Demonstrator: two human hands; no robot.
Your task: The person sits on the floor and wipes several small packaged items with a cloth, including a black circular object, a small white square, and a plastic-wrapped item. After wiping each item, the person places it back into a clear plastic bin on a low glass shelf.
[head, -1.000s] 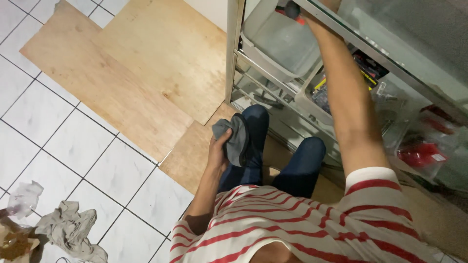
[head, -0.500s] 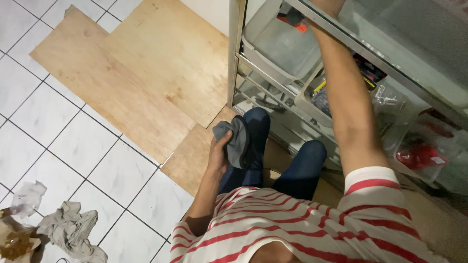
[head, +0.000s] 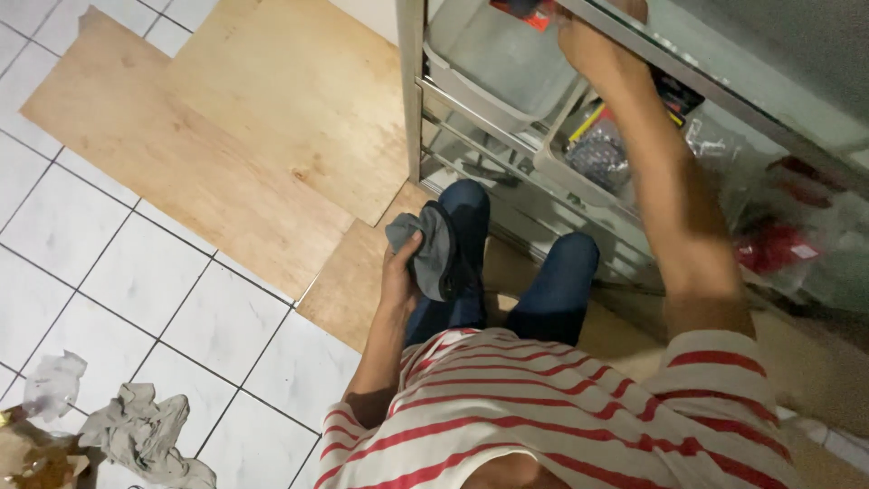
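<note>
One crumpled grey cloth in clenched left hand fingers; right hand grip unclear

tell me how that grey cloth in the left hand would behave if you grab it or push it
The grey cloth sags in folds from the left hand, so it is probably floppy. It bunches small in one grip, so likely light. Soft fabric should not roll or break; pushed, it would probably crumple.

rag: soft grey cloth | floor tiles: white, smooth, a bit shiny | boards: light wood, matt | bins: cloudy plastic | shelf frame: grey metal | shirt: striped cloth
</note>
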